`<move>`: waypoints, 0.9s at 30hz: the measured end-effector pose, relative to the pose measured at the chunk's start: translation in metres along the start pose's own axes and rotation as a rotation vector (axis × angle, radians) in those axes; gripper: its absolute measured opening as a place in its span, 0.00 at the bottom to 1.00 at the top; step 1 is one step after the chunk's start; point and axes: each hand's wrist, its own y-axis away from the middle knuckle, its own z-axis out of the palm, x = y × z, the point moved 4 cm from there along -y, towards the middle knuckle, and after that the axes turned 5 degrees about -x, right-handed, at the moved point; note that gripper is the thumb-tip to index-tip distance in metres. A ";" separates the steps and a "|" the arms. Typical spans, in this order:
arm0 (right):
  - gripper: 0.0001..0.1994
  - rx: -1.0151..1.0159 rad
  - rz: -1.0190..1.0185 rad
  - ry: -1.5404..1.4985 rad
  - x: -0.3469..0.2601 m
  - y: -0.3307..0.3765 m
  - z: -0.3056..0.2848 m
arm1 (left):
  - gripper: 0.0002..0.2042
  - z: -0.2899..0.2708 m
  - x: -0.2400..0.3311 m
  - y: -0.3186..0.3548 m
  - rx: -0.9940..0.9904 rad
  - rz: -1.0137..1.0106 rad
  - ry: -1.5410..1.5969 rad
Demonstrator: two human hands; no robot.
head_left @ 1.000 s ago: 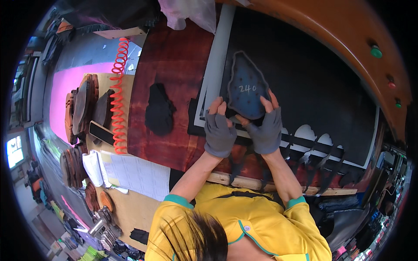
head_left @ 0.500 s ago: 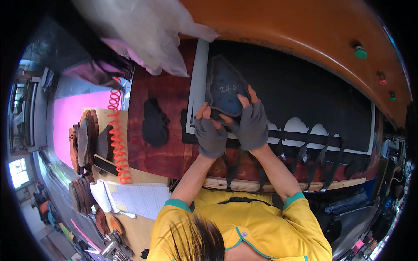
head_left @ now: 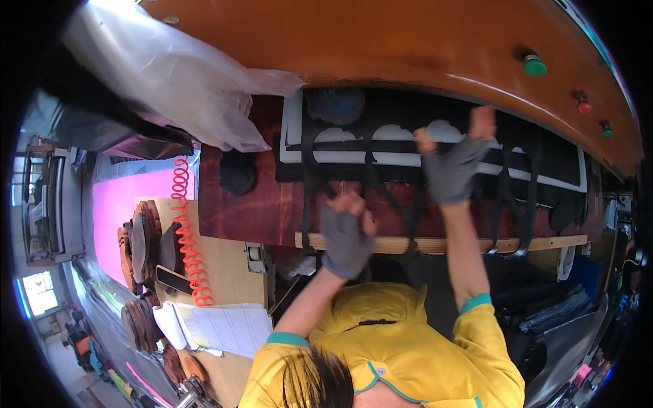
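A dark cutting die (head_left: 335, 105) lies on a black sheet (head_left: 430, 102), partly beneath the front edge of an orange machine (head_left: 381, 47). Rounded cut-outs along the sheet's near side let the white board (head_left: 291, 129) show through. Over the cut-outs, my right hand (head_left: 454, 160), in a grey fingerless glove, is raised with fingers spread and nothing in it. My left hand (head_left: 347, 234), gloved alike, is lower, at the table's front edge. Its fingers are blurred beside a hanging black strip (head_left: 309, 197), and I cannot tell whether it touches it.
A stack of black pieces (head_left: 237, 173) sits on the red tabletop (head_left: 272, 211) at left. Clear plastic sheeting (head_left: 183, 68) hangs above. A side table holds a red coiled hose (head_left: 183, 238), a phone (head_left: 174, 279), papers (head_left: 218, 326) and several brown shaped pieces (head_left: 144, 241). Green and red buttons (head_left: 535, 66) dot the machine.
Both hands have let go of the cutting die. The left has drawn back toward me and the right has moved rightward. The die sits farther back, with the orange machine covering more of the sheet.
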 end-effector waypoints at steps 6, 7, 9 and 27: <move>0.49 0.306 0.106 0.153 0.110 -0.123 -0.022 | 0.09 0.052 0.009 0.011 -0.225 0.100 -0.133; 0.49 0.307 0.150 0.095 0.114 -0.127 -0.020 | 0.09 0.055 0.004 0.006 -0.289 0.109 -0.128; 0.50 0.179 0.200 0.001 0.109 -0.112 -0.018 | 0.08 0.060 -0.002 -0.002 -0.330 0.126 -0.133; 0.11 -0.641 0.077 -0.281 0.005 0.101 -0.001 | 0.07 0.064 -0.003 -0.013 -0.291 0.101 -0.111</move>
